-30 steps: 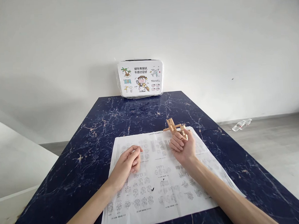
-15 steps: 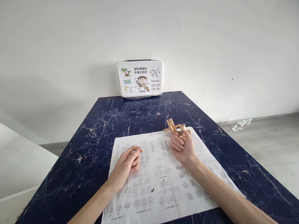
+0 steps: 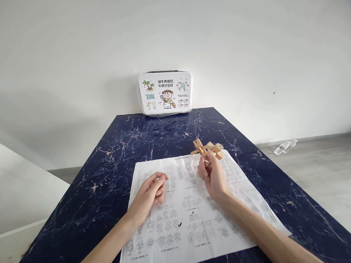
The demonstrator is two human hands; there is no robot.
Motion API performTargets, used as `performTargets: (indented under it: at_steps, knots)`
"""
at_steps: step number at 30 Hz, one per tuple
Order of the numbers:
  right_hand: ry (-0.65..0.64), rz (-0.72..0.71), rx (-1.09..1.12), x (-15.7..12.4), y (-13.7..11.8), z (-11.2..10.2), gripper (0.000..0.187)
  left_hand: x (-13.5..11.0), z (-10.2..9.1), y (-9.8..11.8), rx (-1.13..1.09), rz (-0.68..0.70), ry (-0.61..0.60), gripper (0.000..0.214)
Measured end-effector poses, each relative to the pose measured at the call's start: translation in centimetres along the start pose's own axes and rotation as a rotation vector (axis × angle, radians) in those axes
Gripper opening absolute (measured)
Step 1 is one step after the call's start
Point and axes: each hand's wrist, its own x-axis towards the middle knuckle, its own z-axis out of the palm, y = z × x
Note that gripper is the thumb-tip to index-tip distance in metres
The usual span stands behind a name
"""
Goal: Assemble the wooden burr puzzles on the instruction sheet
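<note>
In my right hand (image 3: 214, 174) is a partly joined cluster of pale wooden puzzle pieces (image 3: 217, 148), pinched between thumb and fingers above the far right part of a printed sheet (image 3: 192, 192). Black marks like numerals show on some of its ends, and a thin wooden stick juts out to the left. My fingers hide the cluster's lower part. My left hand (image 3: 151, 190) rests on the left side of the sheet, its fingers curled in and the thumb lying against them. Nothing shows in it.
The sheet carries rows of small diagrams and a few black tick marks. It lies on a dark blue marbled table (image 3: 164, 136). A white cartoon-printed case (image 3: 166, 93) stands at the far edge against the wall. A clear plastic bottle (image 3: 285, 146) lies on the floor at right.
My right hand has turned the wooden puzzle cluster, so a different marked end faces me at its right. The left hand has stayed in place.
</note>
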Motion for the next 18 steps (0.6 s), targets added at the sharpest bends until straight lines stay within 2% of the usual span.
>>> performTargets:
  at_steps: [7,12,15,18]
  knots:
    - [-0.272,-0.139,-0.530,-1.8,0.5,0.9,0.057,0.0,-0.1,-0.4,0.020,-0.008,-0.020,0.035]
    - [-0.576,-0.287,-0.784,-2.5,0.9,1.0,0.049,-0.4,0.1,-0.3,0.078,0.097,-0.027,0.040]
    - [-0.751,-0.362,-0.838,-2.8,1.0,1.2,0.048,-0.7,-0.2,-0.3,0.096,0.153,-0.139,0.060]
    - [-0.824,-0.417,-0.871,-3.0,1.0,1.4,0.042,-0.8,-0.4,-0.5,0.079,0.122,-0.268,0.080]
